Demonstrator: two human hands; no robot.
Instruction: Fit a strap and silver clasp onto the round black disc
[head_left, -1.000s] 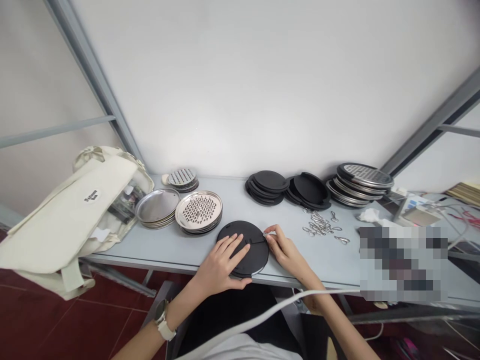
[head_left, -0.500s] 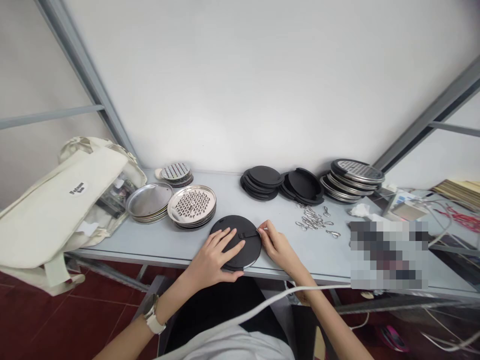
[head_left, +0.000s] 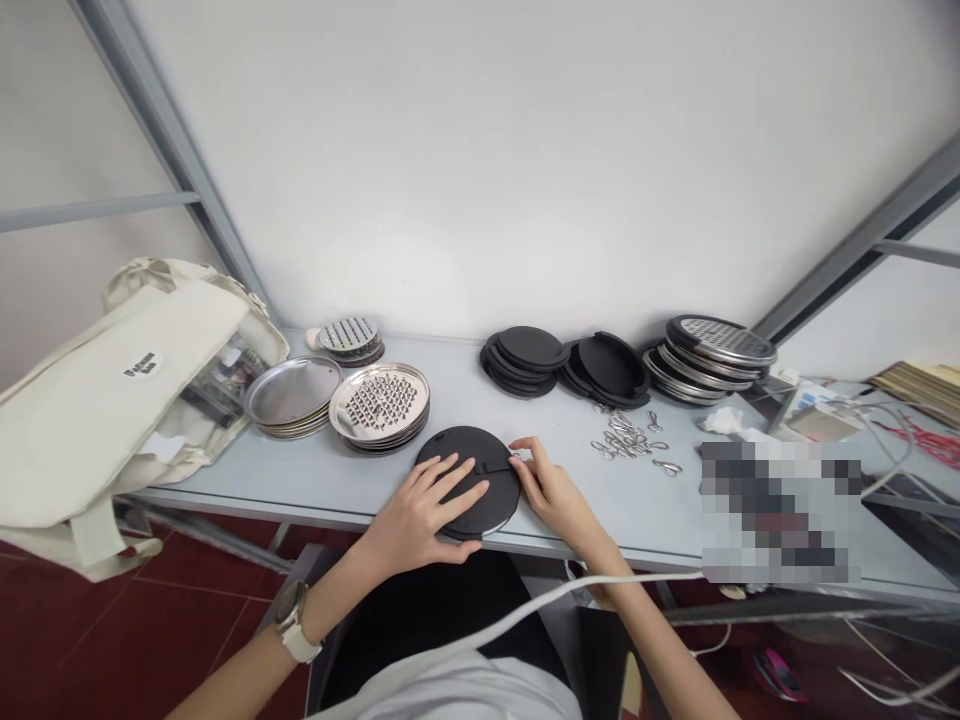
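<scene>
A black round grater case (head_left: 469, 515) lies at the table's front edge, with a short black strap (head_left: 491, 466) across its upper right side. My left hand (head_left: 431, 510) rests spread over the case's left part, fingers flat on top and thumb along the near rim. At the strap's outer end, my right hand (head_left: 551, 495) has its thumb and forefinger curled close together at the rim. Something small and shiny may be between those fingertips, but it is too small to make out. Loose metal snap hooks (head_left: 628, 438) lie beyond the right hand.
Metal grater discs (head_left: 381, 405) and plain metal discs (head_left: 294, 390) are stacked left. Black discs (head_left: 531, 348), black holders (head_left: 609, 368) and rimmed graters (head_left: 716, 340) stand along the wall. A cream bag (head_left: 112, 400) overhangs the left end. A white cable (head_left: 540, 605) crosses before me.
The right forefinger has lifted slightly away from the thumb at the strap's end. My left hand stays on the case. The view has shifted a little.
</scene>
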